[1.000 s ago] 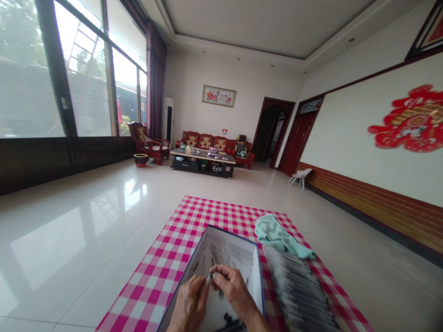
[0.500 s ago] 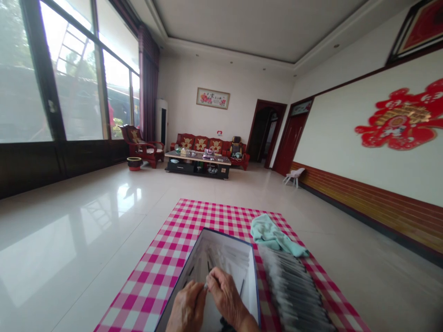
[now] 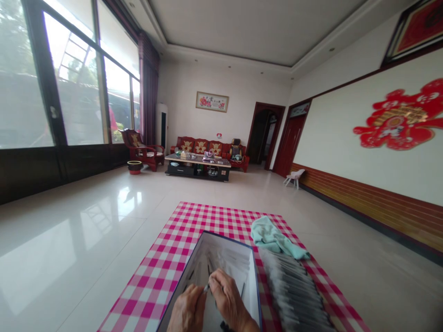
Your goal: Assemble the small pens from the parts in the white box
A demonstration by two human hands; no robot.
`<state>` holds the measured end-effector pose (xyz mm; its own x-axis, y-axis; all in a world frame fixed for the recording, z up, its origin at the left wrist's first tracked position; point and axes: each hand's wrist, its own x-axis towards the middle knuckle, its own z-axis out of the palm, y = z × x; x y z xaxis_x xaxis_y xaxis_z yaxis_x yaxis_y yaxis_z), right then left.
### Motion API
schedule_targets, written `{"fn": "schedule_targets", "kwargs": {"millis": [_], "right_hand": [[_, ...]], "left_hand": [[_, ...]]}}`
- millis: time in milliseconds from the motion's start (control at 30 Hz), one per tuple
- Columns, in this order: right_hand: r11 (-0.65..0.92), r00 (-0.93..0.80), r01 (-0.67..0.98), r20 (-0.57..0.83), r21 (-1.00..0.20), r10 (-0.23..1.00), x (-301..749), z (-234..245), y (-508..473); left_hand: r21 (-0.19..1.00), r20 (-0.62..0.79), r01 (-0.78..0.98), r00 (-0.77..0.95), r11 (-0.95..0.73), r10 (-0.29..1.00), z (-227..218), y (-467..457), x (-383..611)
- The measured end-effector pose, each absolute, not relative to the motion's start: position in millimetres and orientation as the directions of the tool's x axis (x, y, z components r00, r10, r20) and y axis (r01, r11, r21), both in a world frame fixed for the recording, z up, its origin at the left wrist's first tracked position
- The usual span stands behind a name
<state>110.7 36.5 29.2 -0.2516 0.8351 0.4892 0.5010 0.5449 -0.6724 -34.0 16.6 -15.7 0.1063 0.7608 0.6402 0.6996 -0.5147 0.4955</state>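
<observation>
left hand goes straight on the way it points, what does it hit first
The left hand points up and to the right, so it would probably meet the small silver-tipped item first, already at its fingertips. Just past that comes the right hand, though depth is hard to judge here.

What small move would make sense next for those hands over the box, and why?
Probably easing the small silvery piece down into the open box would suit best. The left hand and right hand hold it together right above the box, and thin dark pieces already lie inside, though blur hides their detail.
</observation>
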Motion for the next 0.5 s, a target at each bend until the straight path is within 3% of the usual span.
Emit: {"fn": "schedule_targets", "kwargs": {"millis": [167,500], "right_hand": [[0.601,-0.264,0.544,0.56,-0.586,0.785,110,19,40],[0.563,-0.274,0.555,0.504,-0.613,0.819,111,30,38]], "left_hand": [[0.492,0.63,0.702,0.122,-0.516,0.767,-12,13,-31],[0.511,0.552,0.742,0.103,-0.434,0.828,-4,9,-27]]}}
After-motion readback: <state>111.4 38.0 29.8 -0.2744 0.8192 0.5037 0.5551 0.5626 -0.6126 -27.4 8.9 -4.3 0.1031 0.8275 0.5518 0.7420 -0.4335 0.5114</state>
